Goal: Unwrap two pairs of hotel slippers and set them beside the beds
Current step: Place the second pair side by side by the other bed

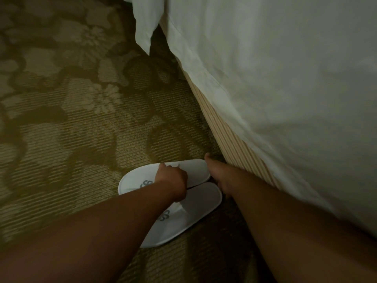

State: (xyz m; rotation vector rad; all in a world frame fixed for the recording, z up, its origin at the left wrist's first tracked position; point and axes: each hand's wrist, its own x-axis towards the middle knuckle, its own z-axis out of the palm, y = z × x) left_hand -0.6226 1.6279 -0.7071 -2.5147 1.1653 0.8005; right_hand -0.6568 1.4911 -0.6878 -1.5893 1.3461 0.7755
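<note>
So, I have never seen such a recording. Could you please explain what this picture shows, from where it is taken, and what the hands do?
There is no machine here. A person wears a camera on the head, so the single picture looks down along both bare arms. On the patterned carpet lie two white slippers with a grey logo. They are side by side and unwrapped, next to the striped bed base under a white sheet. The left hand lies on the pair with curled fingers and seems to grip it. The right hand is at the slippers' ends, by the bed. Whether it holds anything is unclear.
</note>
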